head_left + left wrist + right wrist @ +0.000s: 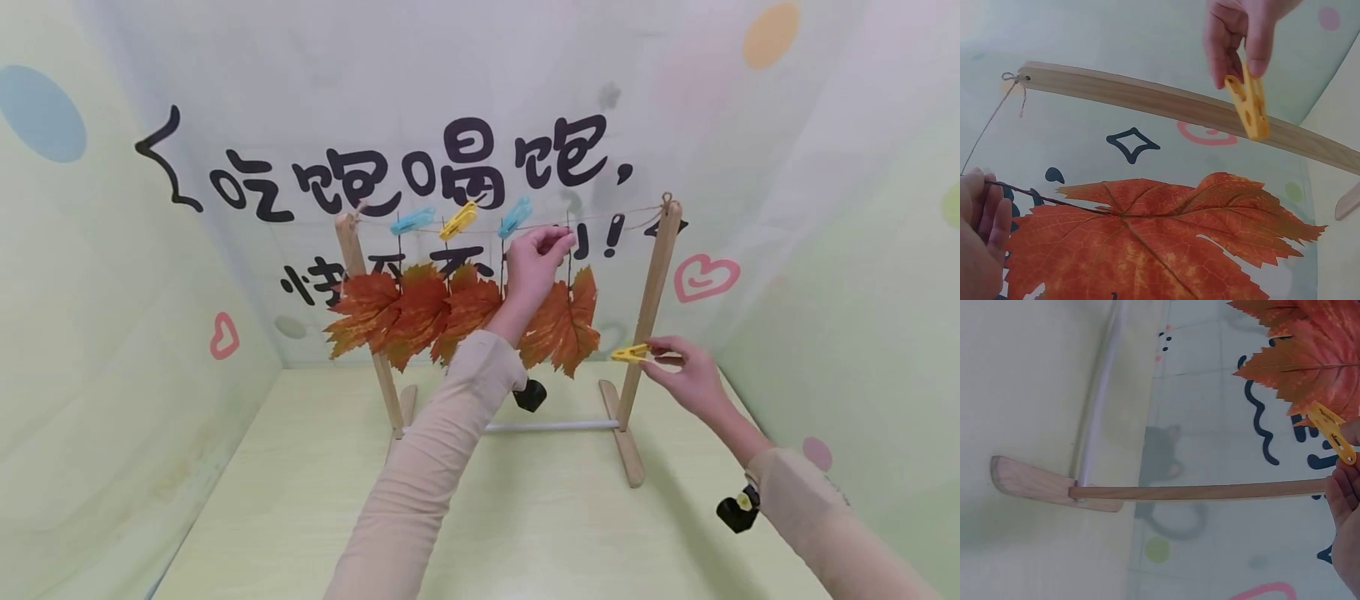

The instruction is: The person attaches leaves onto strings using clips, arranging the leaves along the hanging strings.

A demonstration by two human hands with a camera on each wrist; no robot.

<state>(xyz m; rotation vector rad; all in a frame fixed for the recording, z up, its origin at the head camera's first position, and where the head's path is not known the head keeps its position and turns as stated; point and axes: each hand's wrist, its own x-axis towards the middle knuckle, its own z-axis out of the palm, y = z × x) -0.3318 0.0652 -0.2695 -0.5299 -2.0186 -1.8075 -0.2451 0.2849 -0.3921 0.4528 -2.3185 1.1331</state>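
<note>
My left hand (pixel 536 262) pinches the dark stem (pixel 1047 199) of an orange-red maple leaf (pixel 573 333) up at the twine (pixel 618 216), and the leaf hangs below the fingers. Lower down, beside the right post, my right hand (pixel 693 379) holds a yellow clothespin (pixel 628 354) between thumb and fingers, its tip pointing left toward the leaf. Further left on the twine, a blue clothespin (pixel 412 222), a yellow clothespin (pixel 458 221) and another blue clothespin (pixel 515 217) hold up three similar leaves (pixel 412 312). My left forearm covers part of these leaves.
The twine is tied between a left wooden post (pixel 386 392) and a right wooden post (pixel 654 275). Each post stands on a wooden foot (pixel 622 433), and a white bar (pixel 551 427) joins them low down over the pale table (pixel 300 500). A printed cloth (pixel 315 75) hangs behind.
</note>
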